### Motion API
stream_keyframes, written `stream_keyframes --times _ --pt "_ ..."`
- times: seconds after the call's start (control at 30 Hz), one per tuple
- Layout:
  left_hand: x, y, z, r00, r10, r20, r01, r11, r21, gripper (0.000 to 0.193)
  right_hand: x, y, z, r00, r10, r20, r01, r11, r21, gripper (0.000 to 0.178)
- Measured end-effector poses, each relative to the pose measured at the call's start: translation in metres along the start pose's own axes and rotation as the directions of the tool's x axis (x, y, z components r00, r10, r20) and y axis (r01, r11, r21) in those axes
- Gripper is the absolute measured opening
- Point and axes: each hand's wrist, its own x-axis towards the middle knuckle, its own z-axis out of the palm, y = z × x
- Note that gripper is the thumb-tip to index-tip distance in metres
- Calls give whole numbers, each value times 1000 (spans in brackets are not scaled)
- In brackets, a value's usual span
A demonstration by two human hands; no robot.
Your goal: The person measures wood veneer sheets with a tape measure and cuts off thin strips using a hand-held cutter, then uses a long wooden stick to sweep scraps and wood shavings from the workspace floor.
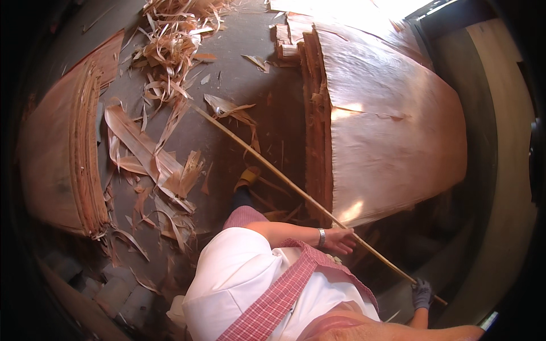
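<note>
A long, thin wooden pole point(273, 169) slants across the view from the upper left to the lower right. Its far end reaches the heap of pale wood strips point(173, 48) on the floor, and whatever may be fixed to that end cannot be made out. My right hand point(421, 294), in a grey glove, is wrapped round the pole near its lower end. My left hand point(339, 240) is bare, with a metal band at the wrist. It lies against the middle stretch of the pole, its fingers apart and appearing not to close round it.
On the right stands a tall stack of thin wood sheets point(392, 125); a smaller stack point(57, 153) stands at the left. Long curled strips point(142, 142) litter the floor between them. Light blocks point(122, 295) lie at the lower left. My yellow shoe point(247, 177) is on the floor.
</note>
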Motion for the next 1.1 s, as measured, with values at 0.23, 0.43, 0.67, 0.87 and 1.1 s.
stream_keyframes --times 0.23,0.43,0.67,0.87,1.1 --pt "39 -11 -12 996 -41 -76 34 995 -89 46 10 13 1 997 -15 72 18 999 -44 36" --pt "4 78 -56 845 160 -510 -227 971 -71 42 65 -82 39 991 -121 51 112 982 155 35" --pt "-178 252 -140 322 637 -700 -532 733 423 28 171 -362 5 968 -211 -139 253 812 526 24" --pt "-327 370 -129 28 890 -455 -684 349 640 27 248 -540 -131 862 -205 -464 494 549 675 45" --pt "-325 304 -130 125 908 -401 -671 375 639 22 416 -656 -250 876 -369 -310 482 698 529 54"
